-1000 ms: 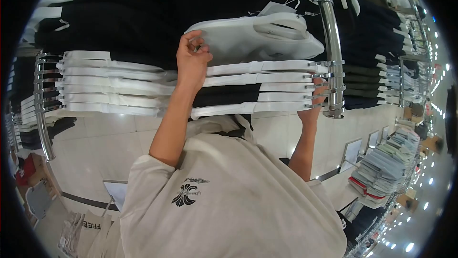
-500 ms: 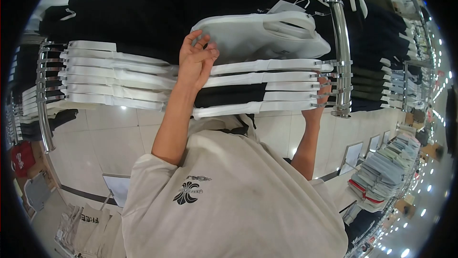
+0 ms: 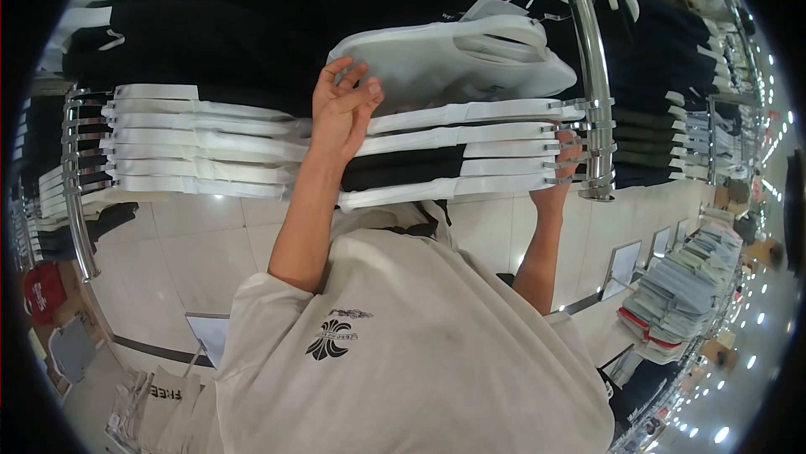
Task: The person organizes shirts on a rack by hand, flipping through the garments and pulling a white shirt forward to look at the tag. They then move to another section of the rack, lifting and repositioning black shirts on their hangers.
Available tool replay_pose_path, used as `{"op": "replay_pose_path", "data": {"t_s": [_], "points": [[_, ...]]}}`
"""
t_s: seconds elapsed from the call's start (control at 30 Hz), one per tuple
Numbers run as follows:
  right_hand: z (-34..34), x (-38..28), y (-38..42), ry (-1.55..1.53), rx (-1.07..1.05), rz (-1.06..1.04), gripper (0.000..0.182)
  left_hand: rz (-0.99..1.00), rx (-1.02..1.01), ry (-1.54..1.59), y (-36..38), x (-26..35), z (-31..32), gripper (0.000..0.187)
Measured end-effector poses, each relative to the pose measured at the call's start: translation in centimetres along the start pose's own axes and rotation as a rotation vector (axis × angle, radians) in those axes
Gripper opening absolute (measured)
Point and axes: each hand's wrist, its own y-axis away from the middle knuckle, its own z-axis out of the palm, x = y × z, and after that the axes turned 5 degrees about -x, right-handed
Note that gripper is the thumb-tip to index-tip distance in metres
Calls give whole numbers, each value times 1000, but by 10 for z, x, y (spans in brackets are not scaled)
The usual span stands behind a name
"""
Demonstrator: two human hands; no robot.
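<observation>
My left hand (image 3: 342, 114) is raised at the near edge of a white shirt (image 3: 403, 68), its fingers curled but apart and nothing visible in them. The shirt's neckline faces up, and a paper tag (image 3: 495, 7) lies behind it. Below it, several white garments (image 3: 504, 137) and a black one (image 3: 403, 170) hang in a row, their metal hooks on a chrome rail (image 3: 594, 76). My right hand (image 3: 568, 156) is at the hook end of this row, beside the rail. Hooks and garment edges cover most of its fingers, so its grip is hidden.
Another row of white garments (image 3: 210, 148) hangs from a second chrome rail (image 3: 75, 219) at the left. Dark garments (image 3: 210, 26) fill the far side. Folded clothes (image 3: 680, 294) are stacked at the lower right, and a sign panel (image 3: 208, 332) stands at the lower left.
The view has shifted slightly, so the racks sit a little differently in the frame. Both hands keep nearly the same position and pose against the garments.
</observation>
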Motion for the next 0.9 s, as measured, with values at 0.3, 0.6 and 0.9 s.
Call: {"op": "replay_pose_path", "data": {"t_s": [0.3, 0.6, 0.9], "points": [[3, -11, -2, -141, 13, 155, 50, -5, 34, -59, 3, 0, 6, 48], [8, -5, 4, -143, 22, 141, 52, -32, 14, -105, 1, 0, 5, 46], [2, -16, -1, -224, 25, 191, 51, 60, -28, -54, 5, -1, 8, 41]]}}
